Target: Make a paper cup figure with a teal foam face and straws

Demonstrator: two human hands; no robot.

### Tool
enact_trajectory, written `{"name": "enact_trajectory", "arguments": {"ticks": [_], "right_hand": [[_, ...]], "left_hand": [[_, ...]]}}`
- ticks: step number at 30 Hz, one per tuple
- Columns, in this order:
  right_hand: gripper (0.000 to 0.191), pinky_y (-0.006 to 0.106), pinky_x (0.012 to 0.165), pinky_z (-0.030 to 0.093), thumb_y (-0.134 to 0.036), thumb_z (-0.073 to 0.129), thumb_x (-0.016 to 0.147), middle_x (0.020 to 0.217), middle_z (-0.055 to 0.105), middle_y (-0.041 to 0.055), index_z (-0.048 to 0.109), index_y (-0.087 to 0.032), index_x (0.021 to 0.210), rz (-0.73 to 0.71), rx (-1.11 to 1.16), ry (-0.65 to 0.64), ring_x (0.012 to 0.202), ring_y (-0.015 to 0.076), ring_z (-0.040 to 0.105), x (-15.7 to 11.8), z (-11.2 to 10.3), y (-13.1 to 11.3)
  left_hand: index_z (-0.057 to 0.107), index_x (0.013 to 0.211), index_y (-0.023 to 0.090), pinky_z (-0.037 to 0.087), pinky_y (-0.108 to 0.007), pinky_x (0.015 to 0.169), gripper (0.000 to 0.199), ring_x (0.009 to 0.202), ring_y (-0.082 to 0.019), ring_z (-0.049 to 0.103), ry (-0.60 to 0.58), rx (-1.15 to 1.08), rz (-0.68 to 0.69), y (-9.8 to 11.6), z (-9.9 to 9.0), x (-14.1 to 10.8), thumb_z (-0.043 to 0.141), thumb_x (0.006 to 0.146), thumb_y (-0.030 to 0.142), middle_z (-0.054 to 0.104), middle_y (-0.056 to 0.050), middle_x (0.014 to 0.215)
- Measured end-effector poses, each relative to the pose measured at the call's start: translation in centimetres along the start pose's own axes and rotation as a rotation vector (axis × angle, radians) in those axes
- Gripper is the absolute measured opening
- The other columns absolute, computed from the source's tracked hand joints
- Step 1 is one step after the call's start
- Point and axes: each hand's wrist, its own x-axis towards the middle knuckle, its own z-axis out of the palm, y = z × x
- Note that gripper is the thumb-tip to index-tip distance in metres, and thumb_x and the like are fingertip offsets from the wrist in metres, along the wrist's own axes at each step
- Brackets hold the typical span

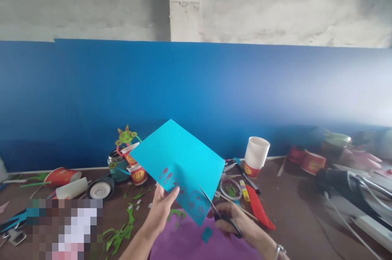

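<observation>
My left hand point(163, 207) grips the lower left edge of a bright blue sheet of paper point(186, 145), thumb on top. Red-brown drawings mark the sheet: a round face near its lower corner and several smaller shapes beside it. In my right hand point(235, 221) is a pair of black-handled scissors point(225, 217). One blade lies over the sheet just right of the drawn face; the other blade is hidden. Below the sheet's corner, a small blue scrap point(207, 234) rests on purple paper point(190, 247).
Green paper scraps point(121, 233) litter the table on the left. A green paper figure point(126, 135) tops red cups point(136, 174) behind the sheet. To the right are a white cup point(257, 152), a glue stick point(244, 190), red paper point(260, 209) and cables point(349, 223).
</observation>
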Motion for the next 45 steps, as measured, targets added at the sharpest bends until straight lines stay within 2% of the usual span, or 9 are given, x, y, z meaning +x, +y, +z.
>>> {"name": "enact_trajectory", "arguments": {"ticks": [6, 10, 14, 25, 32, 36, 41, 45], "right_hand": [[0.030, 0.014, 0.034, 0.031, -0.036, 0.071, 0.066, 0.043, 0.051, -0.0056, 0.069, -0.010, 0.080, -0.001, -0.097, 0.030, 0.034, 0.0055, 0.045, 0.0, -0.1, 0.1], [0.026, 0.013, 0.031, 0.028, -0.035, 0.071, 0.067, 0.042, 0.048, -0.0061, 0.069, -0.010, 0.075, 0.014, -0.133, 0.047, 0.031, 0.0042, 0.042, -0.1, 0.1, -0.5], [0.023, 0.013, 0.032, 0.033, -0.032, 0.070, 0.068, 0.042, 0.050, -0.0058, 0.069, -0.011, 0.077, 0.013, -0.185, 0.007, 0.032, 0.0051, 0.044, -0.1, -0.1, -0.7], [0.038, 0.013, 0.033, 0.035, -0.043, 0.075, 0.063, 0.045, 0.051, -0.0039, 0.070, -0.009, 0.079, 0.027, -0.124, -0.079, 0.034, 0.0052, 0.046, 0.0, -0.1, -0.4], [0.030, 0.011, 0.030, 0.031, -0.037, 0.076, 0.063, 0.044, 0.049, -0.0049, 0.072, -0.010, 0.075, 0.016, -0.141, -0.134, 0.032, 0.0030, 0.041, -0.4, -0.2, -1.3], [0.025, 0.011, 0.030, 0.032, -0.033, 0.075, 0.064, 0.044, 0.051, -0.0039, 0.073, -0.010, 0.075, 0.026, -0.157, -0.144, 0.033, 0.0039, 0.044, -0.5, -0.1, -1.5], [0.027, 0.013, 0.032, 0.036, -0.033, 0.074, 0.064, 0.046, 0.056, -0.0023, 0.072, -0.010, 0.077, 0.088, -0.136, -0.132, 0.034, 0.0060, 0.048, -0.4, 0.2, -1.2], [0.029, 0.014, 0.032, 0.033, -0.035, 0.074, 0.063, 0.043, 0.052, -0.0036, 0.072, -0.009, 0.076, 0.095, -0.146, -0.123, 0.034, 0.0063, 0.046, -0.5, 0.5, -1.4]], "left_hand": [[0.050, 0.125, 0.023, 0.043, -0.040, 0.095, 0.060, 0.110, -0.027, 0.058, -0.029, -0.002, 0.018, -0.4, -0.2, 0.1, 0.072, 0.071, 0.038, 0.066, -0.008, 0.113], [0.053, 0.122, 0.022, 0.045, -0.040, 0.092, 0.062, 0.102, -0.027, 0.062, 0.051, -0.011, 0.009, -1.0, -0.1, 0.2, 0.075, 0.068, 0.041, 0.069, -0.007, 0.105], [0.053, 0.123, 0.022, 0.045, -0.041, 0.091, 0.063, 0.100, -0.027, 0.063, 0.109, -0.018, 0.027, -1.4, 0.1, 0.2, 0.075, 0.068, 0.044, 0.069, -0.006, 0.103], [0.051, 0.124, 0.021, 0.041, -0.042, 0.097, 0.061, 0.109, -0.028, 0.059, 0.061, -0.026, 0.055, -1.6, -0.2, 0.4, 0.073, 0.070, 0.042, 0.066, -0.009, 0.111], [0.054, 0.121, 0.020, 0.041, -0.042, 0.097, 0.063, 0.110, -0.030, 0.058, 0.048, -0.025, 0.027, -1.4, -0.5, 0.4, 0.076, 0.066, 0.040, 0.066, -0.010, 0.111], [0.052, 0.124, 0.021, 0.037, -0.042, 0.101, 0.064, 0.115, -0.030, 0.054, 0.038, -0.008, 0.074, -1.2, -0.5, 0.5, 0.075, 0.067, 0.039, 0.064, -0.010, 0.116], [0.052, 0.125, 0.020, 0.036, -0.045, 0.101, 0.064, 0.116, -0.032, 0.053, 0.009, 0.000, 0.097, -1.0, -0.4, 0.5, 0.074, 0.068, 0.039, 0.064, -0.011, 0.116], [0.055, 0.122, 0.019, 0.038, -0.046, 0.099, 0.061, 0.113, -0.033, 0.055, -0.007, -0.002, 0.059, -1.1, -0.4, 0.5, 0.074, 0.067, 0.040, 0.065, -0.011, 0.113]]}}
